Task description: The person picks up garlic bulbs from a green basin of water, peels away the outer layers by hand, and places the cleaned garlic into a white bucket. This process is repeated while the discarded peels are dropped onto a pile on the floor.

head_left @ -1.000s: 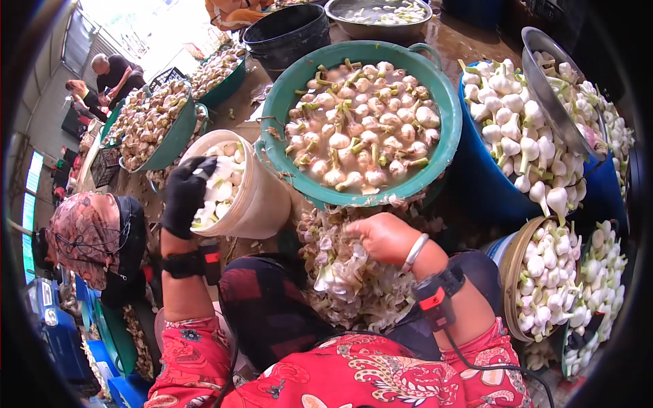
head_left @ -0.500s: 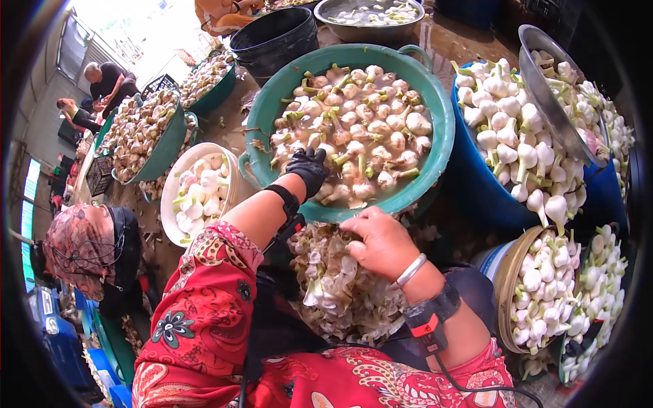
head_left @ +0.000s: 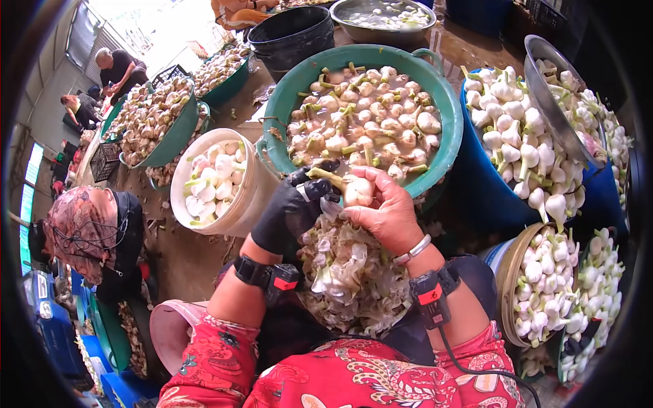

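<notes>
A garlic bulb (head_left: 358, 192) with its stem pointing left is held just over the front rim of a green tub (head_left: 451, 136) of garlic in cloudy water. My left hand (head_left: 294, 209), in a black glove, is closed on the stem. My bare right hand (head_left: 390, 209) has its thumb and fingers closed round the bulb. Below both hands lies a heap of papery garlic peelings (head_left: 350, 275).
To the left stands a white bucket (head_left: 262, 178) of peeled garlic, with a person in a patterned head covering (head_left: 85, 228) nearby. Blue tubs (head_left: 476, 183) of white garlic are on the right. Behind are a black bucket (head_left: 292, 41) and a metal basin (head_left: 384, 34).
My left hand has come back from the tub towards my body and meets my right hand. A garlic bulb is now held between them. The view has shifted slightly.
</notes>
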Tool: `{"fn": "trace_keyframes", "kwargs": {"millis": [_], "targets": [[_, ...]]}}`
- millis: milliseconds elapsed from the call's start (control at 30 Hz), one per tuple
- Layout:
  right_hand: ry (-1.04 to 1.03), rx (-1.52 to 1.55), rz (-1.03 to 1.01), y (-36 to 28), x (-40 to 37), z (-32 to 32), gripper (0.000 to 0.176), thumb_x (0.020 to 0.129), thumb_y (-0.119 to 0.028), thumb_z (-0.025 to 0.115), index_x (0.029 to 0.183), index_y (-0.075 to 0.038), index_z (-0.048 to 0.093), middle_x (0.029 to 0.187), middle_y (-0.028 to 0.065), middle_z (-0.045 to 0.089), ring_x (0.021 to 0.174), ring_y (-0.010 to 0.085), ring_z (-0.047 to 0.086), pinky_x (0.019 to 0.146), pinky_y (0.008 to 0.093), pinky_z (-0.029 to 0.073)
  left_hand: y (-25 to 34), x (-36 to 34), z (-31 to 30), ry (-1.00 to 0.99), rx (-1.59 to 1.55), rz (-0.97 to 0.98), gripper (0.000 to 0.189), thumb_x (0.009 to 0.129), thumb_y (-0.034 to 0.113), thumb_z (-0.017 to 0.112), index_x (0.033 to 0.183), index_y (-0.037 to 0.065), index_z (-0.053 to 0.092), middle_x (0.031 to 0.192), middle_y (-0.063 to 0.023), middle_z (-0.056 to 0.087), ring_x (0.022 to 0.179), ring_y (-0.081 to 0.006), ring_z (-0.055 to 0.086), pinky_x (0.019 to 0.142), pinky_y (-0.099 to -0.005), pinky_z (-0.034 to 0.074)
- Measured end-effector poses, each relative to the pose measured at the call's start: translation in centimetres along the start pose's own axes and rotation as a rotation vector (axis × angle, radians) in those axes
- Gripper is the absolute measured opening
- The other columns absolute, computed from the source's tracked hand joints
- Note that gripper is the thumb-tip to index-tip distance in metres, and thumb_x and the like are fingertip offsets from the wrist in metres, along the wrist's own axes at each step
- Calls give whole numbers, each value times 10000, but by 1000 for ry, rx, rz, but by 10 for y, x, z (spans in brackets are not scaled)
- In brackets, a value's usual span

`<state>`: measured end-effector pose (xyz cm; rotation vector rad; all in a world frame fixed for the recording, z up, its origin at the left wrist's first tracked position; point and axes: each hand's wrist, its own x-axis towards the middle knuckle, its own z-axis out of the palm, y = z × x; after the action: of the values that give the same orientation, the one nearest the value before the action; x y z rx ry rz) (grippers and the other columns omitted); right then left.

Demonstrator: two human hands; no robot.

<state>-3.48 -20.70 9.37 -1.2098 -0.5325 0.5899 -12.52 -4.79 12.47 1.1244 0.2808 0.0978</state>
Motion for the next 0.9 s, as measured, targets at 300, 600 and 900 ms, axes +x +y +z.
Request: {"fn": "trace_keyframes", "kwargs": {"millis": [300, 600, 900], "targets": [[63, -228, -67, -1, 2, 0, 595, 654, -29, 764, 1206, 0, 541, 1079, 79, 593, 953, 145, 580, 856, 288, 486, -26, 17, -2, 102, 217, 228, 161, 873, 169, 609, 914, 21, 658, 780, -14, 622, 711, -85, 567, 656, -258, 480], [15, 79, 30, -4, 2, -1, 642, 727, 57, 663, 1319, 44, 413, 1157, 79, 535, 1006, 148, 552, 885, 269, 468, -16, 16, -1, 43, -47, 72, 150, 847, 150, 627, 913, 15, 632, 777, -27, 631, 685, -89, 578, 626, -235, 462], [-49, 302, 157, 4, 1, -5, 501, 893, -250, 561, 1302, 2, 418, 993, 120, 595, 742, 194, 592, 601, 285, 499, -19, 13, -12, -66, 221, 126, 204, 817, 88, 618, 1008, 18, 636, 868, -24, 648, 720, -80, 557, 673, -262, 465]]}}
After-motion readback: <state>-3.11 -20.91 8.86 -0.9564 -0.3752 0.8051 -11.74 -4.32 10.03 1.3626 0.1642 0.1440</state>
